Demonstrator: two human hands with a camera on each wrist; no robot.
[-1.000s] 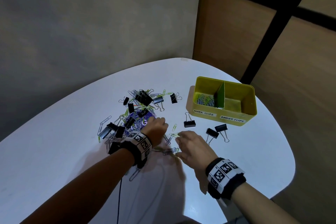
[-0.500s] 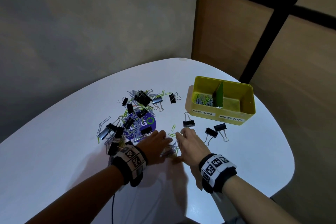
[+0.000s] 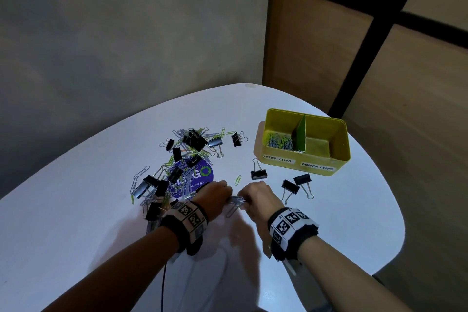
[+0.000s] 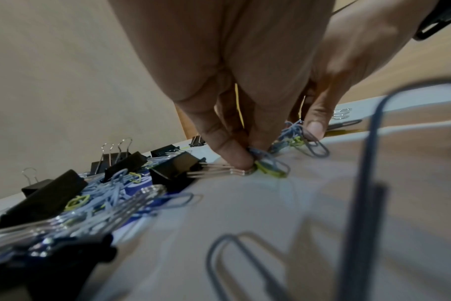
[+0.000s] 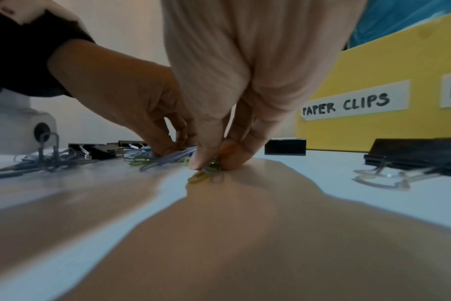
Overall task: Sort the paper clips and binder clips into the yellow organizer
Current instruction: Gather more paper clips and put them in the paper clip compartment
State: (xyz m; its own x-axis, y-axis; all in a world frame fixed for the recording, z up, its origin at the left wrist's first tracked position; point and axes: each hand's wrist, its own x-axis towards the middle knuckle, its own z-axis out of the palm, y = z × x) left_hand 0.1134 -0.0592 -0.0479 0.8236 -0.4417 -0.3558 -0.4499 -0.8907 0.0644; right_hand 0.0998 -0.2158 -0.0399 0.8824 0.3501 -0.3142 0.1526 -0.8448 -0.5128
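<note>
A yellow organizer (image 3: 301, 168) stands at the table's right; its left compartment, labelled PAPER CLIPS, holds paper clips (image 3: 278, 140), and the right one, labelled BINDER CLIPS, looks empty. A mixed pile of black binder clips and paper clips (image 3: 182, 159) lies left of centre. My left hand (image 3: 215, 196) pinches a bunch of paper clips (image 4: 267, 163) against the table. Close beside it my right hand (image 3: 258, 197) pinches another small bunch of paper clips (image 5: 206, 173). Between the two hands more paper clips (image 3: 235, 204) show.
A purple round sticker (image 3: 196, 180) lies under the pile. Three black binder clips (image 3: 258, 172) (image 3: 290, 186) (image 3: 302, 178) lie loose in front of the organizer. One green paper clip (image 3: 238, 180) lies alone. The white table (image 3: 76, 223) ends in a curved edge at the right.
Both hands have come together near the table's middle. Their fingers have closed on gathered paper clips, and the left hand has drawn back off the purple sticker.
</note>
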